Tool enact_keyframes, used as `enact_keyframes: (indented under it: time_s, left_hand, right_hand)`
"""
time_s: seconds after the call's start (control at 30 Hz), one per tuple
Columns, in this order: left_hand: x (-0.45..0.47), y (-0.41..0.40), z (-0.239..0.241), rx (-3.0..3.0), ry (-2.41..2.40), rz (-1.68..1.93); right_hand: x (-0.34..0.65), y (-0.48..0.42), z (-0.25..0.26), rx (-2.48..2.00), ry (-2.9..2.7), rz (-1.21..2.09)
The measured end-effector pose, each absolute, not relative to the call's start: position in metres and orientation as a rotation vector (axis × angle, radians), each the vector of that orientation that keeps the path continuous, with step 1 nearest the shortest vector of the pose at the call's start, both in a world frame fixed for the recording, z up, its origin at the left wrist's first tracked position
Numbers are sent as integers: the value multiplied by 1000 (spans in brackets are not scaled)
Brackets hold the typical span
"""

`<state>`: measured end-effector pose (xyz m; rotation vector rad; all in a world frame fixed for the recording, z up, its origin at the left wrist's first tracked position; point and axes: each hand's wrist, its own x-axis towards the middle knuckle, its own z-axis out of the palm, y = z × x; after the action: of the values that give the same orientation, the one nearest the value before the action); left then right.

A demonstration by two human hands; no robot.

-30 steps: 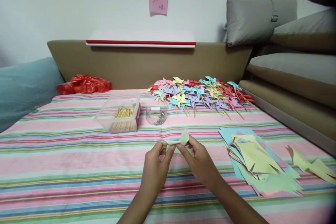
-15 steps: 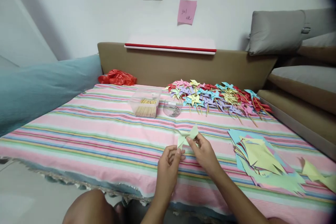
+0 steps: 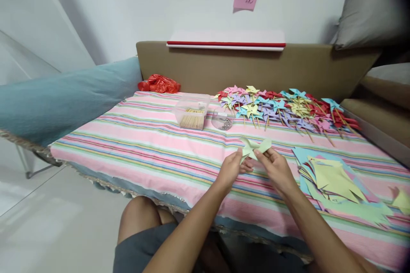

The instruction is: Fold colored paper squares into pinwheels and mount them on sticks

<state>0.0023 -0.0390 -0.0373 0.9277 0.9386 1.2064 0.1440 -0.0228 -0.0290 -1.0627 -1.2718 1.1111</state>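
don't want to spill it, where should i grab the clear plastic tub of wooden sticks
Probably its near and far walls at the rim, coming from above: the clear plastic tub stands upright, and the small round clear jar crowds its right side.

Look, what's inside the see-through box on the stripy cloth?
Inside the clear box lies a bundle of thin wooden sticks, heaped toward its near side. The box's cloudy walls hide whether anything lies beneath or behind the sticks.
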Motion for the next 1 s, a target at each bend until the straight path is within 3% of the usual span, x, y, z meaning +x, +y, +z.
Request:
enact_keyframes:
  time_s: [0.63,1.0]
  left_hand:
    - [13,-33,-78,922,874,1319]
    - [4,-34,-70,873,779,1263]
  right_hand:
    - [158,0,-59,-1060,-1343,1323]
    - [152,-3,-40,-1025,-1360,1478]
